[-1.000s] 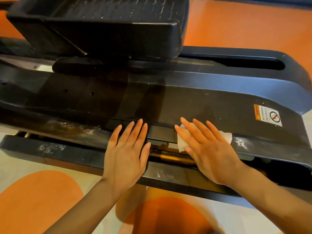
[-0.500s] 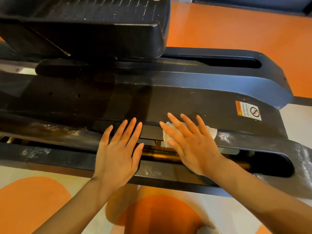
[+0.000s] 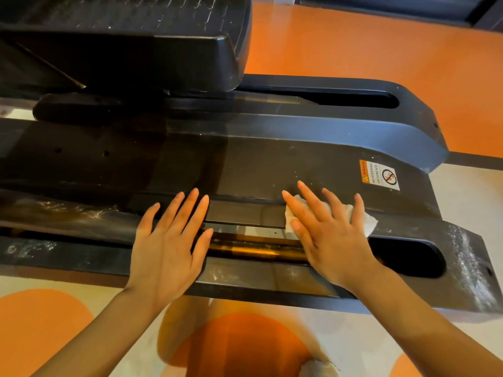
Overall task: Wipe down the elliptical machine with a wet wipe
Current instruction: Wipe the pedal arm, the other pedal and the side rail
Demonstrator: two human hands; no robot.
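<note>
The black base of the elliptical machine (image 3: 258,159) stretches across the view, with a slotted rail along its near side. My right hand (image 3: 329,235) lies flat with straight, spread fingers on a white wet wipe (image 3: 366,220), pressing it onto the ridge beside the slot. Only the wipe's edges show around my fingers. My left hand (image 3: 170,246) rests flat and open on the near rail, to the left of the right hand, holding nothing. Dusty white smears mark the rail at the left and at the far right end.
A black foot pedal (image 3: 122,36) overhangs the base at the upper left. A warning sticker (image 3: 379,174) sits on the deck to the right. A brass-coloured bar (image 3: 255,247) shows inside the slot. Orange and cream floor (image 3: 381,50) surrounds the machine.
The view has shifted right, showing more of the machine's rounded end. My right hand with the wipe has slid slightly right along the ridge. My left hand stays flat on the rail.
</note>
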